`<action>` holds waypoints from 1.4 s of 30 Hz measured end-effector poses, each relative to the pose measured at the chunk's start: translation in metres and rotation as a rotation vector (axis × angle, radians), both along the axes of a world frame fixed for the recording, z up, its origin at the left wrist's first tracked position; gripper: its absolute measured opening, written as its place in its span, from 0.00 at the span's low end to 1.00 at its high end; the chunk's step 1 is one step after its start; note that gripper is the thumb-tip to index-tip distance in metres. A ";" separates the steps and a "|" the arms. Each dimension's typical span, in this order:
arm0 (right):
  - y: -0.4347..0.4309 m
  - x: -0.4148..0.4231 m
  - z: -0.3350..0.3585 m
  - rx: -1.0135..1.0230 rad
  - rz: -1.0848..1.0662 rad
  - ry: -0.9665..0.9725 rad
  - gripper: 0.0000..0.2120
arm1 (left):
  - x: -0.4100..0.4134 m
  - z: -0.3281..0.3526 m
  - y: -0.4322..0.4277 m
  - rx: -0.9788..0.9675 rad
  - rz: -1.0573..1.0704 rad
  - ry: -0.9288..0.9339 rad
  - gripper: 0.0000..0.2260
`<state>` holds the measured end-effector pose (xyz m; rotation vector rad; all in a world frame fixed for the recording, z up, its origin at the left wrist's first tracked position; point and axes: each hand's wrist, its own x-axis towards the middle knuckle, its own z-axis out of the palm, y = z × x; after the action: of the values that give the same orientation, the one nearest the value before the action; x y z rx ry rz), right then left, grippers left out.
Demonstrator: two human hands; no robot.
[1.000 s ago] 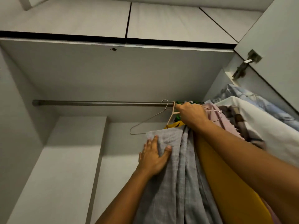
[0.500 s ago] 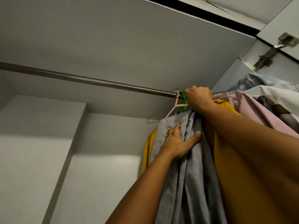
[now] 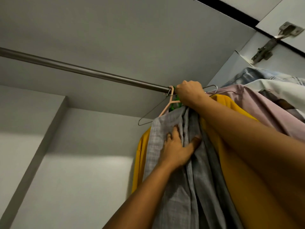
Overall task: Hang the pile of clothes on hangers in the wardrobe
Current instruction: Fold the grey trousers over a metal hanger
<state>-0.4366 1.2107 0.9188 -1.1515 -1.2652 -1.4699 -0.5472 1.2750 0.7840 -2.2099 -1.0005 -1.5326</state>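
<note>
The right hand [image 3: 188, 92] is closed in a fist just under the rod [image 3: 82, 71]. It seems to grip the neck of the pink hanger [image 3: 168, 106], but the fingers hide the exact hold. The hook of this hanger already sits over the rod. The left hand [image 3: 177, 146] lies lower, with fingers and thumb spread, and presses on the front of the grey shirt [image 3: 189, 187] that hangs from the pink hanger. An empty wire hanger [image 3: 151, 113] is just beside it on the left. Behind are a yellow garment [image 3: 140, 154] and a pink shirt [image 3: 257, 103], touching it.

I judge that the step in hand is settling this shirt on the rod. Next, the right hand should let go gently, and the left should smooth the folds.
</note>
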 end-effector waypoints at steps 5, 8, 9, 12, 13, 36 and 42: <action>-0.001 -0.004 -0.017 0.008 -0.020 -0.057 0.14 | -0.012 -0.028 -0.009 0.047 0.014 -0.055 0.39; -0.003 -0.011 -0.049 0.061 0.073 -0.111 0.17 | -0.021 -0.054 -0.023 0.022 0.062 -0.035 0.40; -0.006 -0.013 -0.066 0.057 0.112 -0.130 0.17 | -0.025 -0.066 -0.028 0.020 0.075 -0.024 0.42; -0.016 -0.015 -0.126 -0.024 0.232 -0.172 0.17 | -0.032 -0.106 -0.041 0.027 0.157 -0.010 0.36; -0.020 -0.016 -0.149 -0.069 0.278 -0.183 0.16 | -0.033 -0.121 -0.046 0.036 0.184 -0.023 0.33; -0.417 0.307 -0.535 -0.426 -0.151 0.506 0.13 | 0.301 -0.434 -0.346 -0.067 -0.704 -0.122 0.17; -0.632 0.413 -0.622 -0.488 -0.561 0.806 0.12 | 0.466 -0.503 -0.533 -0.388 -1.191 0.158 0.22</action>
<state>-0.0235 0.5785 0.2971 -2.2707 -0.7494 -0.8580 -0.0808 0.7423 0.2814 -3.4224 0.2348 -1.5068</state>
